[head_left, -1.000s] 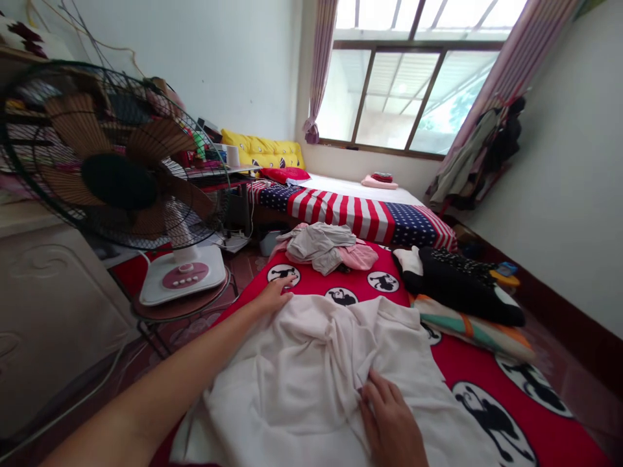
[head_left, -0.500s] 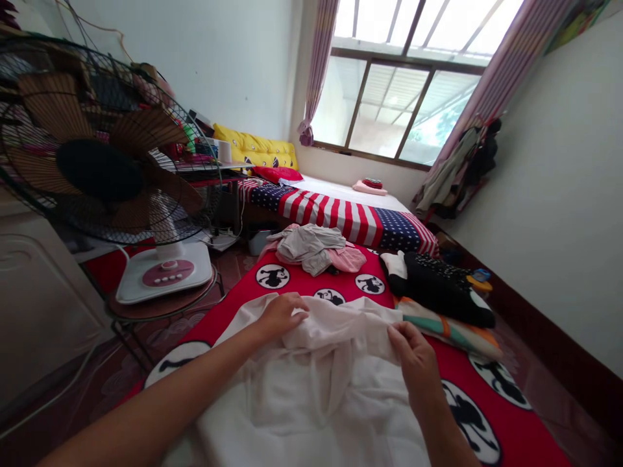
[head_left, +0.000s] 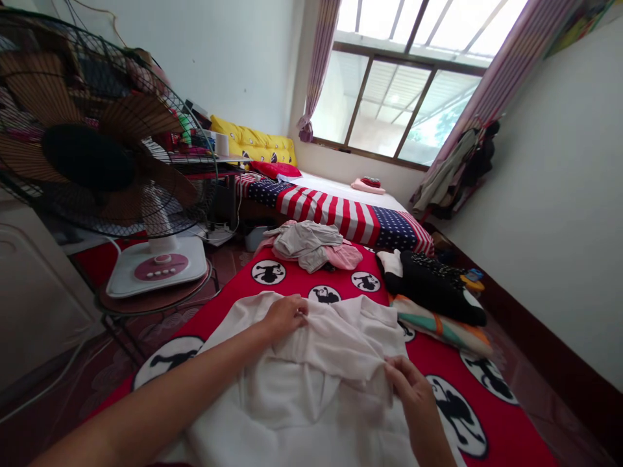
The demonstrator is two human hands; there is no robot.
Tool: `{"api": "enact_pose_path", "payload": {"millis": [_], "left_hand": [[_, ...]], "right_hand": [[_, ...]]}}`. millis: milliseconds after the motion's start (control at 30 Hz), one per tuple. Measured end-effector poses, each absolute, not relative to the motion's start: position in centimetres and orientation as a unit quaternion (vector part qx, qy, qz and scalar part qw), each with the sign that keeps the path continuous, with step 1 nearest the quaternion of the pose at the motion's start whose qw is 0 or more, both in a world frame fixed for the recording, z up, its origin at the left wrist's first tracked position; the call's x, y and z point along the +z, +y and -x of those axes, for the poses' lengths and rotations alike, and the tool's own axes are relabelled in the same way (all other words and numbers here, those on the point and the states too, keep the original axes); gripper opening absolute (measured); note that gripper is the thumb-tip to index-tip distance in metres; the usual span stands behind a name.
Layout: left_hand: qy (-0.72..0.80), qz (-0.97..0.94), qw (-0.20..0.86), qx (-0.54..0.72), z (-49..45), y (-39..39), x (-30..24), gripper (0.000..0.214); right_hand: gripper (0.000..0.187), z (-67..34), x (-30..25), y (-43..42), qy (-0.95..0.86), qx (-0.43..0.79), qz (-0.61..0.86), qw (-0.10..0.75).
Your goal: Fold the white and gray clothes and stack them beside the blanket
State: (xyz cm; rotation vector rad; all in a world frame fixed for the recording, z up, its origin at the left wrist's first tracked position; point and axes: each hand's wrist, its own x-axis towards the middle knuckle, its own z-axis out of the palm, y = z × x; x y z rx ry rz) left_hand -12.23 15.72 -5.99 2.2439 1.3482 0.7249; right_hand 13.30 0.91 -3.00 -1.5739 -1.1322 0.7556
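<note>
A white collared shirt (head_left: 311, 389) lies spread on a red cover (head_left: 233, 318) printed with black cartoon figures. My left hand (head_left: 286, 318) pinches the shirt's upper part, and my right hand (head_left: 411, 392) grips a gathered fold at its lower right. Between the hands, the cloth is doubled over on itself. Just beyond the shirt lies a heap of grey and pink clothes (head_left: 306, 245). To the right are a black and white garment (head_left: 433, 288) and a folded striped cloth (head_left: 438, 327).
A pedestal fan (head_left: 87, 155) stands on a round stool at the left, beside a white cabinet. Beyond the red cover is a bed with a stars-and-stripes cover (head_left: 331, 217). Hanging clothes (head_left: 462, 168) and a wall line the right side.
Both hands have come off their flat positions and now hold the shirt, with its upper part lifted and folded over. The view has tilted slightly, shifting the room to the left.
</note>
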Motion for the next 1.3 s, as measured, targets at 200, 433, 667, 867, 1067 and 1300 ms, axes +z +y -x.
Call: {"api": "enact_pose_path", "payload": {"millis": [200,433,667,867,1067,1300], "left_hand": [[0.412,-0.758,0.294,0.412,14.9,15.7,-2.6,0.008],[0.394,-0.83,0.281,0.276,18.3,11.5,-2.9,0.016],[0.379,-0.878,0.21,0.202,17.5,7.1,-5.4,0.033],[0.394,-0.891,0.14,0.175,16.6,6.8,-5.7,0.046],[0.424,-0.882,0.126,0.165,17.0,7.0,-6.4,0.058],[0.444,-0.868,0.06,0.216,16.8,8.4,-6.3,0.048]], "right_hand": [[0.03,-12.5,-0.2,-0.1,-0.494,0.364,0.591,0.524],[0.016,-11.5,-0.9,-2.9,-0.615,0.444,0.562,0.329],[0.019,-15.1,-3.4,3.8,-0.665,0.266,0.639,0.279],[0.057,-18.9,-4.8,12.6,-0.657,-0.042,0.722,0.214],[0.061,-19.3,-5.6,16.1,-0.645,-0.012,0.757,0.104],[0.038,-20.4,-4.0,14.6,-0.685,-0.022,0.705,0.181]]}}
